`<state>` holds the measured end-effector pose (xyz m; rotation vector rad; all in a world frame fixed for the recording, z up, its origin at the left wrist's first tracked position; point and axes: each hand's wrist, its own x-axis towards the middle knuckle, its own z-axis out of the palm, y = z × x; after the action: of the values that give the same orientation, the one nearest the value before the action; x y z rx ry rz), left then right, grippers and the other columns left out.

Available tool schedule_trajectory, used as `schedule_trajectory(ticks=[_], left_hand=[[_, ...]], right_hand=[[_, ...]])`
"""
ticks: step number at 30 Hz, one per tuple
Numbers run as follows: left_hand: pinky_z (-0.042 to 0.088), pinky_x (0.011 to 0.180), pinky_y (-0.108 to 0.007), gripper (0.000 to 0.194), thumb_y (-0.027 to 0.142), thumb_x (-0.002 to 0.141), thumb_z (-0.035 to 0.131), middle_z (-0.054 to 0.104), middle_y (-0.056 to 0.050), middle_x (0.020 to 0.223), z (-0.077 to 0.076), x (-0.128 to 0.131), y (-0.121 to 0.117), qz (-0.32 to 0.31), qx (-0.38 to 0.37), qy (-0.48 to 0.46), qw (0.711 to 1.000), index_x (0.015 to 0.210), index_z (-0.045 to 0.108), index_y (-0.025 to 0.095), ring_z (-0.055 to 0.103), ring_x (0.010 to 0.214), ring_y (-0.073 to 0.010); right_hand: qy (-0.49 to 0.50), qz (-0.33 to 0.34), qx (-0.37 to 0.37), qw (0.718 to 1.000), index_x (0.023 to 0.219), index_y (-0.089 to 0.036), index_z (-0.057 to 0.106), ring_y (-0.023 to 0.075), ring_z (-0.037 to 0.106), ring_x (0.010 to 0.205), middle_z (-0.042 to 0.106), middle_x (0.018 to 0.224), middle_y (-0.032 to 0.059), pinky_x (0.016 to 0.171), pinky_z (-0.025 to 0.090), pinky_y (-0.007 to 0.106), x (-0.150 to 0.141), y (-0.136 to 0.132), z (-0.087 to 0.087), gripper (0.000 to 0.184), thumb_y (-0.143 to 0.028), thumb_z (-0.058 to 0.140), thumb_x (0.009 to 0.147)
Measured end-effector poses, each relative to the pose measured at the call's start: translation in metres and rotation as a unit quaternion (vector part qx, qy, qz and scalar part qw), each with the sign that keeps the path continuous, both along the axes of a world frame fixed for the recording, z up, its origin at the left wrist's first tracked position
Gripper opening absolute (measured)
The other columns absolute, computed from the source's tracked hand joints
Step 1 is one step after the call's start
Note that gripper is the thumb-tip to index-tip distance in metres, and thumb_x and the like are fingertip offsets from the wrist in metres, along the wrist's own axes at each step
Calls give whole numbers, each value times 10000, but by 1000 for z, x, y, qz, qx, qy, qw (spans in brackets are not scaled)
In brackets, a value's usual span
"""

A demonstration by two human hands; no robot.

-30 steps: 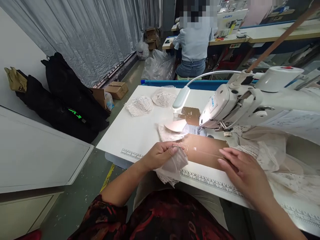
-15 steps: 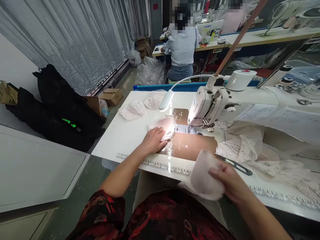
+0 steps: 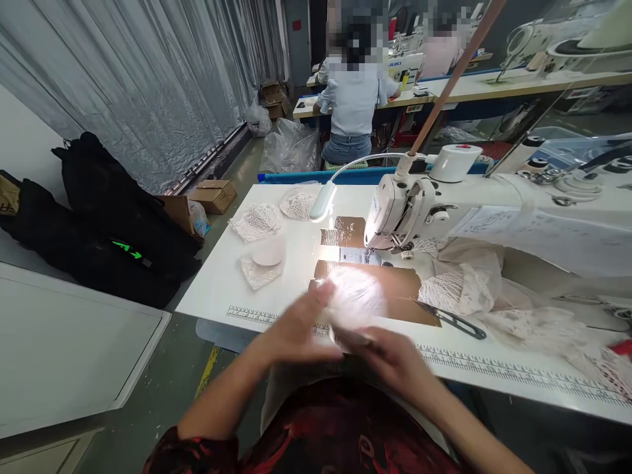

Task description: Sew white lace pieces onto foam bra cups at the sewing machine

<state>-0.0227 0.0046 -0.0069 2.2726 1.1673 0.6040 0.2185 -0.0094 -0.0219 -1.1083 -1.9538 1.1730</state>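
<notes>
A pale lace-covered bra cup point(image 3: 358, 296), blurred and brightly lit, is held just over the front of the sewing machine bed. My right hand point(image 3: 392, 355) pinches its lower edge. At its left side is my left hand point(image 3: 299, 326), smeared by motion, with thumb and fingers spread apart and a fingertip at the cup's edge. Left of the hands, a smooth pale cup lies on a lace piece point(image 3: 263, 275). Further back lie two more lace pieces, one point(image 3: 259, 222) nearer and another point(image 3: 299, 201) beside the lamp. The sewing machine's head point(image 3: 390, 210) stands behind the held cup.
Brown board point(image 3: 405, 283) covers part of the white table point(image 3: 212, 293). Thread snips point(image 3: 457, 321) lie at its right, near heaped lace and mesh fabric point(image 3: 518, 316). A lamp point(image 3: 323, 201) hangs over the table. A person point(image 3: 351, 99) sits at another machine ahead.
My right hand has brought the cup left and up over the board. My left hand has left the pale cup and lace on the table and moved towards the held cup.
</notes>
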Motion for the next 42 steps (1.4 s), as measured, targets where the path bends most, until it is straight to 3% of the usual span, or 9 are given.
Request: schedule_trajectory(ticks=[3,8,11,17,22,25,28,35,42], left_hand=[[462,948,-323,627,248,724,650,594,-86,1239,7,23,-17,-63,-109,-68,990,1319,459,200,583,1100,-231],[455,758,-270,192,156,778,514,655,-40,885,-1,2,-19,168,-94,-102,976,913,650,172,590,827,-176],[449,715,-274,249,324,866,478,642,-48,822,-4,-7,-21,155,-197,-157,955,888,657,151,572,767,-174],[469,663,-259,634,579,795,581,629,-103,1019,11,11,-27,-176,-460,-283,823,1297,518,196,600,780,-170],[467,796,-278,999,372,629,808,497,-97,1272,5,21,-10,-21,-336,-255,907,1462,261,303,545,998,-187],[428,916,-319,846,296,645,785,530,-92,1253,0,24,0,-92,-411,-290,859,1397,403,241,515,1109,-233],[449,744,-263,406,263,713,688,626,-46,901,-1,24,3,-111,-488,-307,810,1098,631,146,582,828,-179],[410,689,-242,159,126,646,575,557,-10,730,-7,26,2,-20,-444,-322,836,796,628,117,494,709,-131],[406,617,-206,58,114,691,591,535,10,686,-8,38,-1,76,-391,-373,838,749,591,114,466,644,-94]], right_hand=[[10,44,17,999,765,-187,636,145,582,611,645,674,0,549,453,247,-24,-1,7,132,-270,566,839],[44,-82,214,972,758,-233,576,140,618,648,665,762,1,565,462,232,-2,-5,35,133,-106,602,728],[47,-170,247,953,797,-256,575,171,626,737,648,778,8,624,472,258,14,-1,41,176,-122,642,703],[40,81,-150,985,730,-202,578,165,592,708,650,770,20,606,474,260,7,13,20,94,-272,610,785],[112,146,-277,943,848,-170,664,199,597,804,664,783,27,718,487,291,1,6,5,175,-320,670,758],[143,132,-284,939,875,-167,678,204,602,785,672,789,30,679,488,286,3,4,7,253,-368,708,725],[167,28,-273,947,901,-193,673,195,618,724,682,786,30,611,491,269,8,6,8,322,-406,752,673],[253,-139,-217,932,1335,-259,425,206,654,906,683,1068,103,767,525,310,16,10,-4,758,-360,778,672],[310,-121,-265,905,891,-225,643,160,608,637,667,739,25,608,487,282,17,22,-10,348,-555,556,824]])
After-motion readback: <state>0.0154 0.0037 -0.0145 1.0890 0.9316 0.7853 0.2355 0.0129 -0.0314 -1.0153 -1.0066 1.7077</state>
